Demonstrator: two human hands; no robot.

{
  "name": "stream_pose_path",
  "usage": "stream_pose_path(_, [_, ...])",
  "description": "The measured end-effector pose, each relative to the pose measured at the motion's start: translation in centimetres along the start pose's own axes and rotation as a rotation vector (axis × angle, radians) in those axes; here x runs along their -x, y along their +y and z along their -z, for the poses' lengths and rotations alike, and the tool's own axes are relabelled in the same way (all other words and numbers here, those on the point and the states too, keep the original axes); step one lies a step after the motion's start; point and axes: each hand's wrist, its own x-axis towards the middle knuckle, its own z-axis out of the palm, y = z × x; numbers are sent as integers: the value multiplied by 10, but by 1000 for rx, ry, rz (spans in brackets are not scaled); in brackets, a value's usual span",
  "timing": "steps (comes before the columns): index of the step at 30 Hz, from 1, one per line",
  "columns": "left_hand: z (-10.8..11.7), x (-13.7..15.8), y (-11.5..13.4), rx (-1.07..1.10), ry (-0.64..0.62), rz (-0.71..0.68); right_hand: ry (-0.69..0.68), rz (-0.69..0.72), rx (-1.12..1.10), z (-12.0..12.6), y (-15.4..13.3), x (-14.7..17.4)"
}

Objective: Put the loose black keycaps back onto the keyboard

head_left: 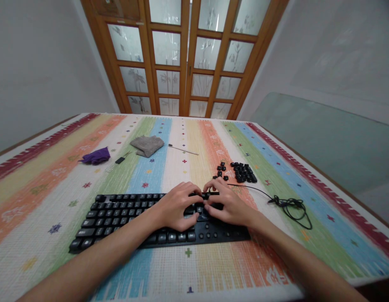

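A black keyboard (125, 214) lies across the near part of the table, with bare switch spots at its right end where keycaps are off. My left hand (178, 205) rests over the right-middle keys, thumb and index finger apart around a few keycaps. Close beside it, my right hand (227, 203) reaches onto the bare section, its thumb and bent fingers drawn together near a key by the left fingertips. What they pinch, if anything, is hidden. Behind the right hand, loose keycaps (244, 172) sit grouped in rows, with several more scattered to their left.
A coiled black cable (290, 205) lies right of the keyboard. Farther back are a grey cloth (147, 145), a purple cloth (96, 156), a small black-handled tool (120, 160) and a thin rod with a dark tip (183, 149). A striped tablecloth (169, 268) covers the table.
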Motion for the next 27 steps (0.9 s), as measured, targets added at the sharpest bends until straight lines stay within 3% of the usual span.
stream_pose_path(7, [-1, 0, -2, 26, 0, 1, 132, -123, 255, 30, 55, -4])
stream_pose_path(13, [0, -1, -1, 29, -5, 3, -40, -313, 375, 43, 104, -16])
stream_pose_path(20, [1, -1, -2, 25, -4, 6, -150, -317, 352, 36, 117, -32])
stream_pose_path(27, [0, -1, -2, 17, -3, 7, -127, -337, 317, 34, 122, -41])
